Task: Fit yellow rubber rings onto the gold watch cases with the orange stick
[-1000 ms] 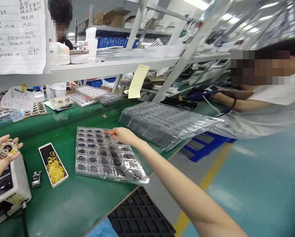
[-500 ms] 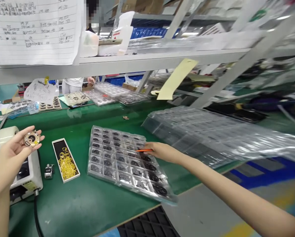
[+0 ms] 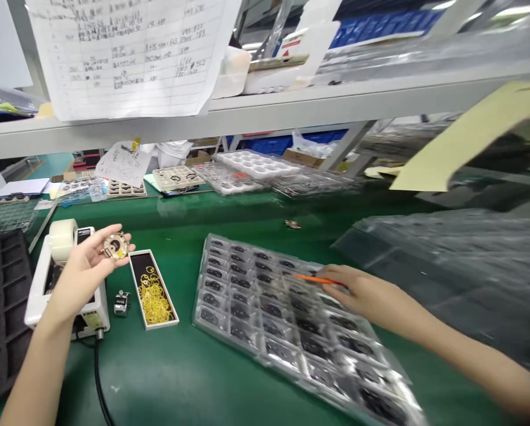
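My left hand (image 3: 91,257) holds a round metal part (image 3: 115,245) with a dark centre and a yellow spot between thumb and fingers, above the tape dispenser's right side. My right hand (image 3: 344,287) grips an orange stick-like tool (image 3: 311,278), its tip pointing left over a clear compartment tray (image 3: 271,309). Dark round parts lie in the tray's cells. Left of the tray, a white-rimmed box (image 3: 161,322) contains yellow rings (image 3: 155,299). A small metal counter (image 3: 121,302) stands beside the box.
A white tape dispenser (image 3: 100,310) and a dark tray (image 3: 5,313) are at the left. Stacked clear trays (image 3: 451,266) occupy the right. A small metal piece (image 3: 292,224) lies behind the compartment tray. A shelf (image 3: 357,94) with a handwritten sheet (image 3: 131,65) spans above.
The view has swung left, so the bench items appear farther right and the dark tray has come into view. Both hands keep hold of the round part and orange tool.
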A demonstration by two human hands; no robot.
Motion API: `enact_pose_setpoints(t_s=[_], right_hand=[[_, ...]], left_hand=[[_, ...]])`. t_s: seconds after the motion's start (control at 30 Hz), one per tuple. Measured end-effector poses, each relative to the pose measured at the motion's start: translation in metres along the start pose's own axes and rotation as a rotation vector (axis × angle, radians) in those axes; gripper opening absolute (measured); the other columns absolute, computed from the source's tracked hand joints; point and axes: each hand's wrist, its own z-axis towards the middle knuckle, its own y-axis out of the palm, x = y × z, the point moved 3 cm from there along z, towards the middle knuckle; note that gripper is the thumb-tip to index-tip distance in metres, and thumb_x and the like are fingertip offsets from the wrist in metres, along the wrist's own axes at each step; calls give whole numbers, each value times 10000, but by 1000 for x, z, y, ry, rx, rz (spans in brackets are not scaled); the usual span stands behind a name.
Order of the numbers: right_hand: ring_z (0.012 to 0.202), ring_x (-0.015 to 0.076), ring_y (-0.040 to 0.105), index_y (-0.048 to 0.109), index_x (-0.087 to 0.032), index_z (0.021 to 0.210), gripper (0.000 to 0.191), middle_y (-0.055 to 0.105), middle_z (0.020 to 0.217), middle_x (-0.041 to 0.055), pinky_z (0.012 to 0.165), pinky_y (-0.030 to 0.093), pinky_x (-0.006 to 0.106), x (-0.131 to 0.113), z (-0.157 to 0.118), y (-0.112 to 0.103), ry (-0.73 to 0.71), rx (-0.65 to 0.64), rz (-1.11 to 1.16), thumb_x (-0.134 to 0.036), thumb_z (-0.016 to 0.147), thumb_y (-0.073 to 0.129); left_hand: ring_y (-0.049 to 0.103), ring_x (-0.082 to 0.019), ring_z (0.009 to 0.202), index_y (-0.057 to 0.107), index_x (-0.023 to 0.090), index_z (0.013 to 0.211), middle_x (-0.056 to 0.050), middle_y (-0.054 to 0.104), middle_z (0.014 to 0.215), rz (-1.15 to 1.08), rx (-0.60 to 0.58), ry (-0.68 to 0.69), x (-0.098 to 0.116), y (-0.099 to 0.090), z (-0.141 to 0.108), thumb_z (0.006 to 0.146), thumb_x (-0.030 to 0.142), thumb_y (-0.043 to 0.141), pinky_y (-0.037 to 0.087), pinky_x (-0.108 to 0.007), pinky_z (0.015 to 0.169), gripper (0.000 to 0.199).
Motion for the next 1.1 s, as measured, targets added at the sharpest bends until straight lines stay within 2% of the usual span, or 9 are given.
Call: enact_pose_setpoints(t_s=[0.07, 0.1, 0.17, 0.27, 0.37, 0.5, 0.8, 0.9, 1.1], right_hand=[[573, 202, 598, 690, -235, 725, 256, 691, 851, 122, 511, 426, 336, -46, 14, 3, -79, -125, 194, -390, 865, 541], [642, 215, 620, 700, -236, 744, 242, 686, 878, 119, 530, 441, 328, -75, 19, 3, -123, -174, 305, -419, 838, 573], [714, 212, 614, 687, -225, 712, 267, 671, 904, 106, 572, 458, 317, -137, 24, -2, -173, -111, 520, -444, 829, 588], [717, 170, 597, 694, -221, 707, 224, 648, 888, 63, 569, 453, 275, -218, 21, -3, -229, -116, 793, -391, 831, 618], [736, 162, 599, 680, -205, 683, 190, 629, 896, 57, 572, 467, 263, -264, 14, 4, -268, -132, 994, -346, 808, 657], [749, 164, 607, 647, -188, 647, 183, 598, 862, 52, 598, 494, 268, -281, 12, 19, -251, -233, 1147, -307, 782, 679], [669, 136, 555, 647, -190, 619, 203, 579, 835, 41, 541, 460, 256, -271, 20, 28, -224, -315, 1162, -307, 781, 682], [667, 133, 561, 640, -192, 614, 178, 583, 812, 34, 532, 462, 243, -271, 19, 26, -238, -285, 1142, -248, 782, 659], [647, 129, 558, 614, -200, 609, 186, 601, 806, 24, 526, 474, 240, -273, 13, 24, -242, -120, 1015, -150, 788, 619]], left_hand=[[646, -280, 1130, 589, 159, 1235, -103, 699, 1180, -39, -38, 0, -1, 8, -2, 751, 138, 666, 570, -396, 936, 491], [644, -277, 1133, 588, 159, 1235, -103, 694, 1190, -52, -53, 3, -1, 11, -3, 755, 130, 651, 567, -396, 939, 485], [640, -267, 1140, 587, 165, 1240, -100, 684, 1210, -67, -77, 13, -2, 18, -6, 767, 115, 616, 561, -391, 948, 476], [618, -254, 1176, 578, 188, 1262, -85, 664, 1246, -69, -115, 35, -2, 24, -12, 803, 100, 562, 551, -380, 964, 468], [574, -249, 1234, 580, 218, 1265, -64, 625, 1308, -58, -136, 68, 0, 25, -17, 831, 98, 528, 553, -368, 969, 453], [575, -234, 1232, 601, 236, 1244, -44, 595, 1349, -67, -131, 103, 2, 27, -19, 818, 64, 520, 563, -332, 957, 467], [599, -210, 1201, 611, 264, 1248, -27, 625, 1308, -56, -133, 103, -3, 37, -17, 804, 11, 498, 546, -316, 980, 523], [594, -226, 1207, 607, 262, 1262, -34, 624, 1305, -10, -104, 89, -6, 38, -17, 821, 34, 506, 540, -338, 991, 506], [609, -249, 1180, 612, 265, 1254, -44, 646, 1268, 41, -41, 98, -9, 41, -18, 837, 85, 548, 548, -361, 976, 459]])
